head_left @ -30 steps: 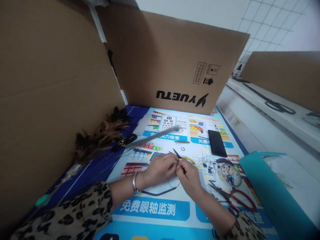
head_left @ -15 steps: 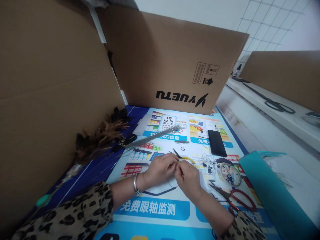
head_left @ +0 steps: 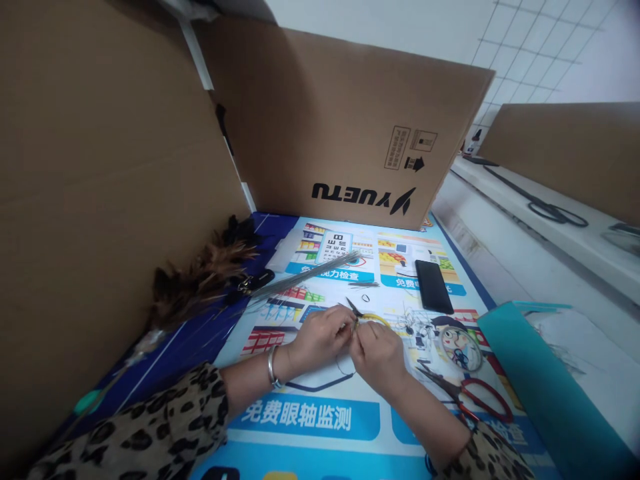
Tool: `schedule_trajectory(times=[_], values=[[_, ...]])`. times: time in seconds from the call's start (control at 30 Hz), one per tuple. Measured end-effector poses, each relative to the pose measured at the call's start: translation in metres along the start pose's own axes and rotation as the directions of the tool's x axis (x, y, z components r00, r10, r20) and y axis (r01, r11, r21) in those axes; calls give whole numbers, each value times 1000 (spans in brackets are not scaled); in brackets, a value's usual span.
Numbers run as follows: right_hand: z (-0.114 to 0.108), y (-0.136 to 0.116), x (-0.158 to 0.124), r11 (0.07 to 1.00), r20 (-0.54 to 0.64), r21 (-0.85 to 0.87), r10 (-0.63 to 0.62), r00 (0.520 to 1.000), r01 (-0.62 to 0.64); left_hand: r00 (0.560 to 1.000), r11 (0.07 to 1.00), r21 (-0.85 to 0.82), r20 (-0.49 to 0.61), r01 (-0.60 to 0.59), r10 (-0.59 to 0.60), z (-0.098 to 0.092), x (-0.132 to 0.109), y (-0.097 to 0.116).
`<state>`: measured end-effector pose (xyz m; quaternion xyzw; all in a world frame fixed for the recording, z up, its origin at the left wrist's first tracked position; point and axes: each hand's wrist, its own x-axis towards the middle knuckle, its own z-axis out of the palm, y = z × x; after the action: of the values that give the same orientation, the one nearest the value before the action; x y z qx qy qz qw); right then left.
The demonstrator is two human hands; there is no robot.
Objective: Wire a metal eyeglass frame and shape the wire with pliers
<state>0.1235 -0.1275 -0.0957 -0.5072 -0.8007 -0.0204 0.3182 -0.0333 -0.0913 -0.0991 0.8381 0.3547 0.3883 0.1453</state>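
My left hand (head_left: 327, 337) and my right hand (head_left: 377, 350) meet fingertip to fingertip above the printed tabletop, both closed in a pinch. Between them is a thin wire (head_left: 342, 365), part of which curves down below the fingers; what sits right at the fingertips is mostly hidden. Just beyond the hands lie small scissors or snips (head_left: 376, 319) with yellow handles and dark blades. A small dark ring (head_left: 365, 298) rests behind them. Farther back is a long bundle of straight grey wires (head_left: 310, 272), with a shorter bundle (head_left: 364, 284) beside it.
Right of my hands lie red-handled scissors (head_left: 483, 399), a round clear dish (head_left: 461, 348), tangled dark bits (head_left: 413, 327) and a black phone (head_left: 433, 287). A teal folder (head_left: 545, 393) stands at the right edge. Cardboard panels (head_left: 350, 113) rise behind and left, near brown feathers (head_left: 195, 273).
My right hand has turned slightly and shifted a little to the right, its fingers still pinched by the left ones. The left hand stays nearly in place.
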Motion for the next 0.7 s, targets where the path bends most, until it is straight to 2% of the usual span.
schedule_trajectory(times=[0.07,0.13,0.27,0.4,0.47,0.5,0.53,0.6,0.63,0.7], values=[[-3,1,3,989,15,106,105,994,-106,1000,999,-13,1,30,-30,-1,2,1],[-5,2,7,928,79,279,233,969,-246,999,999,-28,-6,43,-43,-3,4,3],[-8,6,13,676,261,586,363,894,-446,998,995,-77,-19,59,-61,-4,6,4],[-6,8,13,371,409,741,409,815,-559,997,992,-100,-14,76,-78,-3,7,2],[-5,8,13,283,454,763,405,794,-581,996,991,-103,-15,81,-83,-2,7,1],[-5,8,12,270,461,766,403,791,-584,996,991,-102,-12,84,-85,-2,7,1],[-5,8,12,291,452,761,403,796,-580,996,991,-99,-6,84,-85,-3,7,1],[-6,8,12,437,393,713,399,829,-548,997,994,-81,13,76,-75,-3,7,0],[-7,8,12,554,342,658,382,858,-509,997,995,-66,24,69,-67,-4,7,-1],[-8,10,11,807,222,474,279,934,-353,997,998,-32,49,53,-52,-4,6,-1]])
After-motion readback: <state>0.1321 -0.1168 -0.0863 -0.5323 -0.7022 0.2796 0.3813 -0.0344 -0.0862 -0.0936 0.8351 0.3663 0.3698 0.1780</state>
